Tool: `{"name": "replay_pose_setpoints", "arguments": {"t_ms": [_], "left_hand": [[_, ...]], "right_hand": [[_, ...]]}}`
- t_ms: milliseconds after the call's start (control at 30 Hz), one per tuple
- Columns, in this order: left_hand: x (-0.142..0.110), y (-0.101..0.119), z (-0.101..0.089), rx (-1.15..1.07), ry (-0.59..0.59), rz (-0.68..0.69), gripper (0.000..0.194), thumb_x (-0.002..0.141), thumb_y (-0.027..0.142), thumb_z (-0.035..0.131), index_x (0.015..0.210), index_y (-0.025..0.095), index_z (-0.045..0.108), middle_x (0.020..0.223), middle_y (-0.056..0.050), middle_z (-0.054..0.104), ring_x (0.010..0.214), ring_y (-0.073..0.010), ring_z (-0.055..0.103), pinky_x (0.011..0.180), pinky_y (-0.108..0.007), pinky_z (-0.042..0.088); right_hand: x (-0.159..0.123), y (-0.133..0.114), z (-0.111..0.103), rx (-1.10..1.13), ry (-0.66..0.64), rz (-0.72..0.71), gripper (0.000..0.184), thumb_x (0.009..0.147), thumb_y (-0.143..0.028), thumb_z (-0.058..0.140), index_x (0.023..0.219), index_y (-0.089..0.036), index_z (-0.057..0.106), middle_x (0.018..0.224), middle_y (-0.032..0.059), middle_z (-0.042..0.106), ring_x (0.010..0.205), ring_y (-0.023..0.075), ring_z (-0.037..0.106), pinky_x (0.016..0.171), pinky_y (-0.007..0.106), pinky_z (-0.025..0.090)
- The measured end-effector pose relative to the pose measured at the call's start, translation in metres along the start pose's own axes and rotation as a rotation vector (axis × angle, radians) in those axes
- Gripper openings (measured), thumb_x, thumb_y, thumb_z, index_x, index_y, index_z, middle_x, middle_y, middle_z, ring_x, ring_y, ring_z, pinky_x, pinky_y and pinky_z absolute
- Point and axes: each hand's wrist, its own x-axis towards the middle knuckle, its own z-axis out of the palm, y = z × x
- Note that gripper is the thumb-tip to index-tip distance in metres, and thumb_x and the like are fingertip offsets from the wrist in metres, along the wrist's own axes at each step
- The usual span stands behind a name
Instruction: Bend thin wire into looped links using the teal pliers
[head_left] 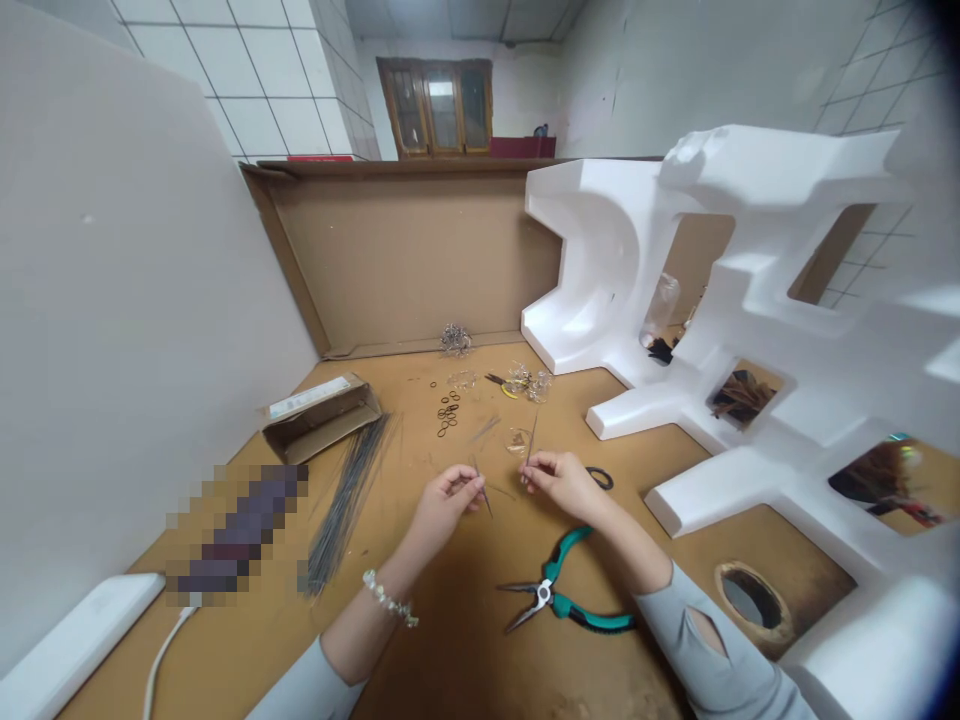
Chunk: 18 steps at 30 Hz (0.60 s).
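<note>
My left hand is closed in a pinch on a short thin wire, which slants down past the fingertips. A little to its right, my right hand pinches another thin wire that points upward. The two hands are apart above the table. Below the right hand lie needle-nose pliers with teal handles, their jaws spread. Several loose short wires rest beyond the hands, beside a small clear tangle. A long bundle of straight grey wires lies to the left.
Dark rings, a silvery wire heap and small yellow-handled pliers lie farther back. An open cardboard box and a white power strip are left. White foam borders the right; a black ring and tape roll lie nearby.
</note>
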Motion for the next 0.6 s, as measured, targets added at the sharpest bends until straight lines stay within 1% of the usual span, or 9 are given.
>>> {"name": "replay_pose_setpoints", "arguments": {"t_ms": [100,167,233,333,400,467,600], "left_hand": [[0.011,0.006,0.013,0.105,-0.017,0.116,0.024,0.067,0.038,0.067,0.071,0.016,0.058,0.063,0.0,0.06,0.06,-0.0121,0.056,0.06,-0.023,0.045],[0.018,0.006,0.021,0.148,-0.009,0.196,0.021,0.071,0.036,0.064,0.074,0.017,0.058,0.065,0.0,0.06,0.062,-0.0123,0.056,0.062,-0.023,0.044],[0.024,0.002,0.028,0.162,0.024,0.238,0.019,0.073,0.036,0.062,0.076,0.017,0.058,0.068,0.0,0.061,0.064,-0.0131,0.056,0.063,-0.023,0.044],[0.028,-0.011,0.034,0.205,0.093,0.237,0.02,0.074,0.037,0.061,0.078,0.018,0.059,0.07,-0.002,0.062,0.067,-0.015,0.058,0.065,-0.024,0.045],[0.029,-0.019,0.034,0.246,0.11,0.233,0.02,0.074,0.038,0.061,0.077,0.018,0.06,0.07,-0.002,0.063,0.068,-0.0156,0.059,0.065,-0.024,0.045],[0.028,-0.025,0.035,0.248,0.095,0.223,0.02,0.074,0.038,0.061,0.076,0.018,0.06,0.071,-0.002,0.063,0.069,-0.0157,0.059,0.066,-0.025,0.046],[0.029,-0.027,0.036,0.121,0.046,0.134,0.023,0.071,0.039,0.063,0.075,0.017,0.058,0.068,-0.002,0.062,0.067,-0.0153,0.06,0.065,-0.026,0.048]], "right_hand": [[-0.009,0.0,-0.002,-0.074,0.114,-0.004,0.026,0.087,-0.026,0.041,0.083,-0.016,0.065,0.082,0.0069,0.068,0.078,0.0166,0.061,0.074,0.027,0.044],[-0.013,0.001,-0.003,-0.111,0.141,-0.004,0.025,0.086,-0.024,0.042,0.085,-0.018,0.066,0.086,0.0075,0.067,0.08,0.0174,0.06,0.075,0.028,0.043],[-0.015,0.004,-0.002,-0.13,0.134,0.0,0.024,0.085,-0.024,0.043,0.084,-0.019,0.067,0.084,0.0065,0.068,0.079,0.0171,0.061,0.075,0.027,0.042],[-0.014,0.01,0.002,-0.137,0.095,0.026,0.022,0.081,-0.021,0.048,0.074,-0.019,0.068,0.077,0.005,0.068,0.074,0.0172,0.061,0.071,0.026,0.042],[-0.013,0.014,0.004,-0.121,0.072,0.054,0.021,0.079,-0.02,0.05,0.07,-0.018,0.068,0.073,0.0047,0.068,0.07,0.0171,0.061,0.069,0.026,0.042],[-0.011,0.018,0.007,-0.077,0.056,0.083,0.02,0.079,-0.021,0.05,0.07,-0.017,0.068,0.072,0.0047,0.068,0.067,0.0163,0.06,0.067,0.026,0.042],[-0.009,0.025,0.012,0.097,-0.029,0.138,0.024,0.082,-0.03,0.049,0.072,-0.016,0.066,0.065,0.0025,0.068,0.056,0.0121,0.059,0.055,0.021,0.043]]}}
